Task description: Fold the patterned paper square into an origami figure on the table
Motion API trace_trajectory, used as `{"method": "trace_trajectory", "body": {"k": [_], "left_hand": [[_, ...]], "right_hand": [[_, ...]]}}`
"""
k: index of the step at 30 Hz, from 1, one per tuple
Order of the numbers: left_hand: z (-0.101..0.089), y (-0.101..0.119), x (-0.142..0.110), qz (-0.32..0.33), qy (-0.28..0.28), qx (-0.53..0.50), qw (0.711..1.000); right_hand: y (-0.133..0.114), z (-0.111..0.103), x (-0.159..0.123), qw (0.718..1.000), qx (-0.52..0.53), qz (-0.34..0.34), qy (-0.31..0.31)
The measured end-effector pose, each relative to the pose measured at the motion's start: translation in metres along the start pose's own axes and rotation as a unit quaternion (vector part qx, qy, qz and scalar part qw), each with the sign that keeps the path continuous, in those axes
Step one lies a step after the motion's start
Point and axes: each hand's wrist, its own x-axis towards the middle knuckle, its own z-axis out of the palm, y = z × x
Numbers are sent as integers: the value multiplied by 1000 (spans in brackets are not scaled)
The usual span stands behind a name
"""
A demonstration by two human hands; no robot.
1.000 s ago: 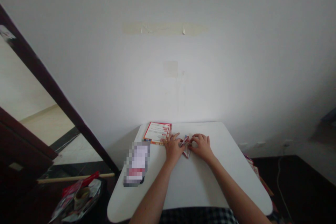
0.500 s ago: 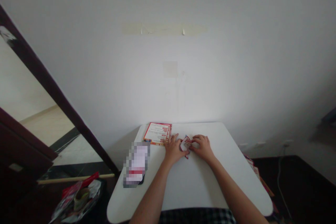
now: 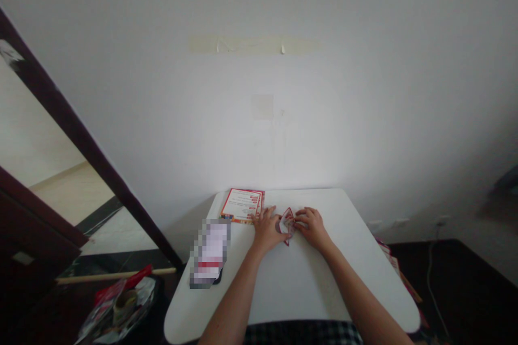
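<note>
Between my two hands a small folded sheet of paper [image 3: 286, 223], white with red edges and partly opened out, rests on the white table [image 3: 301, 285]. My left hand [image 3: 267, 230] holds its left side with the thumb at the near edge, while the other fingers spread towards the printed cards. Pinched at the paper's right side are the thumb and fingertips of my right hand [image 3: 312, 226]. Red-bordered printed cards [image 3: 243, 204] lie in a stack just beyond my left fingertips. The paper's far-side folds are too small to make out.
A phone [image 3: 210, 253], its screen blurred out, lies at the table's left edge. Left of the table on the floor stands a bin [image 3: 121, 307] full of wrappers, with a wooden stick [image 3: 117, 276] behind it. A wall [image 3: 275, 145] borders the table's far edge.
The folded paper has opened wider, showing more of its white inside. My left thumb has shifted to the paper's near edge. My right hand stays almost in place.
</note>
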Motion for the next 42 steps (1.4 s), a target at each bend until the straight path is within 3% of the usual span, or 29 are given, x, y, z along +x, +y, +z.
{"method": "trace_trajectory", "body": {"k": [3,8,11,17,28,42], "left_hand": [[2,-1,0,3,14,-11,1000],[7,2,2,1,126,-59,990],[10,4,8,32,158,-100,982],[10,4,21,30,140,-150,978],[10,7,21,32,169,-156,973],[17,-1,26,39,172,-164,971]], "right_hand": [[1,1,-1,1000,-4,-15,6],[2,3,-2,998,1,-64,17],[-1,2,-4,997,-4,-69,15],[-7,-2,-6,998,-33,-57,-1],[-18,-5,-8,999,-40,-25,-8],[-14,-5,-2,998,54,30,6]]}}
